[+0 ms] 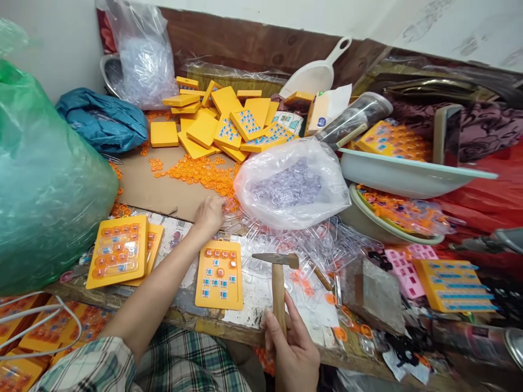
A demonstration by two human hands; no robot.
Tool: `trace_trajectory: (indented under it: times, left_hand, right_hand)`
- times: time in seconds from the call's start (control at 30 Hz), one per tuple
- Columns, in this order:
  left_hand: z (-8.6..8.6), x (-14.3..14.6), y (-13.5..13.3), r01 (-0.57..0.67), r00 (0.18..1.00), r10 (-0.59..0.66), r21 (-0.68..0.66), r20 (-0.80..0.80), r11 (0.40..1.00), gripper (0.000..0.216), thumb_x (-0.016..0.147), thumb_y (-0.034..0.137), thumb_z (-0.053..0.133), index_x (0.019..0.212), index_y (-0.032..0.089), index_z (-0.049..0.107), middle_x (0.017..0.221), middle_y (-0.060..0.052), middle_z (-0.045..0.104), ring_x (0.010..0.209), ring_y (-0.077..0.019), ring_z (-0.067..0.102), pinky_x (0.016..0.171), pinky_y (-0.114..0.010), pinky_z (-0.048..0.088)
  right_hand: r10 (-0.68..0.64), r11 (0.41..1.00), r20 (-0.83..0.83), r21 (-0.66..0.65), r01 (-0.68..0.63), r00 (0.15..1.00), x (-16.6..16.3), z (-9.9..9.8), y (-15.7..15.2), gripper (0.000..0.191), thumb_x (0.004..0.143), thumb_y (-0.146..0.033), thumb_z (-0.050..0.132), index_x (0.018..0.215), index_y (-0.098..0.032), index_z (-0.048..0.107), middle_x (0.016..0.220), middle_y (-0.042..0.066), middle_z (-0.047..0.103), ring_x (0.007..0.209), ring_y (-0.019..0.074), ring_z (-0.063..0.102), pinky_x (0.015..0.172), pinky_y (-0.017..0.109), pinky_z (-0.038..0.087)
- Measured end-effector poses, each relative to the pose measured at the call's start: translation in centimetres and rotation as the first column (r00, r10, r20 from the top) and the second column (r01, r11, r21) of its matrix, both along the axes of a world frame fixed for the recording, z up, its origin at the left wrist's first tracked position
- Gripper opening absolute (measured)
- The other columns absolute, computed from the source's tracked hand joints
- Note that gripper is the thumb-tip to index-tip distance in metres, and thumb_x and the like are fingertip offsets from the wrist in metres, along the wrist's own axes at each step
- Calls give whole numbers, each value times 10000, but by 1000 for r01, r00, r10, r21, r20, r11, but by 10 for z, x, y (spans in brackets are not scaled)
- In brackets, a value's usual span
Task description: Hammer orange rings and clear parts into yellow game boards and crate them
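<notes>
Count: 1 hammer (278, 288), 1 yellow board (219, 279) front and centre, 2 more yellow boards (118, 250) overlapped on the left, 1 white bag (286, 216), 1 white scoop (310, 76), 1 basin (408, 177) sitting above 1 bowl (392, 231). Centre board carries what look like 6 orange pieces and 8 blue ones. Orange rings (204, 171) and clear loops (327, 245) are heaped, too many to count. Right hand (292, 343) has the hammer handle gripped, fingers wrapped round its lower part. Left hand (210, 215) is curled, fingertips down at the near edge of the ring heap; can't tell if it's pinching one. Edges: centre board lies flat, near end just beside the front edge of the workbench (257, 296). Room: narrow strip of bench top between board and hammer, cardboard (141, 185) showing left of the rings; right of the hammer, loops and scraps crowd the surface. Orientation: board's long axis runs near to far. Hammer handle runs near to far too, head at the far end and crosswise, tapered end left toward the board, blunt end right. Can't tell whether the head touches the bench.
</notes>
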State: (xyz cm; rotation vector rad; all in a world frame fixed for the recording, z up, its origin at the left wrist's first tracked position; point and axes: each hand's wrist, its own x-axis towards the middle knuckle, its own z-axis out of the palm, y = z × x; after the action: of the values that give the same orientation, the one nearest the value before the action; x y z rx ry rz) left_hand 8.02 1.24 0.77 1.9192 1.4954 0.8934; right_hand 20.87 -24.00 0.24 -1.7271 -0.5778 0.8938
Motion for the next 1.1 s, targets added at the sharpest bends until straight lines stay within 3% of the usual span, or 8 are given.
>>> trace_trajectory:
  times: [0.2,0.33,0.47,0.73,0.83,0.9,0.97,1.1]
  left_hand:
    - [3,-16,-16,-28,991,37,-74,130,997,249,778,88,570,988,151,688,886,-52,729,768,-151,669,758,-275,550]
    - [1,-54,-59,-57,935,114,-175,335,983,229,743,192,647,965,142,675,861,-58,725,774,-165,681,744,-299,568]
    - [-19,-84,-111,-16,953,90,-249,290,968,169,755,225,638,910,167,672,816,-53,725,723,-169,681,698,-305,580]
    - [-36,-91,-147,28,1000,-30,209,6,978,309,886,176,462,1161,212,598,1101,-92,668,1062,-231,592,938,-423,496]
    - [-35,-92,-147,-10,999,20,194,-46,981,311,898,177,436,1171,196,583,1014,-95,666,977,-233,593,883,-410,508]
    - [-35,-93,-146,4,999,4,161,-49,987,331,896,175,428,1201,189,557,980,-91,659,926,-226,591,861,-400,510]
    - [-35,-94,-144,42,998,-36,134,-48,990,377,886,168,428,1252,195,515,982,-85,648,926,-226,586,868,-400,504]
    - [-34,-94,-140,87,995,-82,86,-59,992,430,870,179,451,1299,214,460,975,-78,634,956,-240,577,883,-422,494]
  right_hand:
    - [48,999,3,-19,-48,999,5,-2,-4,672,734,-430,712,1326,-166,537,504,-58,514,409,98,424,400,224,407]
    - [63,998,-19,-22,-63,998,6,-4,-5,680,734,-436,713,1332,-169,528,545,-51,541,421,100,427,413,232,406]
    - [75,997,-24,-27,-76,997,6,-2,-2,709,727,-434,721,1346,-159,510,524,-59,527,417,98,413,411,232,400]
    - [114,993,54,-47,-112,992,0,3,-2,687,752,-401,707,1364,-173,495,486,-63,544,365,94,424,337,213,381]
    - [165,985,268,8,-174,949,1,0,-10,525,762,-365,702,1255,-212,611,820,22,730,556,146,631,505,249,539]
    - [224,962,420,49,-268,879,2,-1,-16,435,767,-322,697,1191,-234,658,1071,45,718,824,218,702,725,309,590]
    - [277,927,522,75,-368,806,3,1,-22,400,788,-264,675,1188,-258,656,1157,33,687,969,250,685,864,355,562]
    - [319,877,609,100,-470,726,1,4,-29,461,813,-188,648,1256,-302,591,1174,9,676,957,242,696,874,357,567]
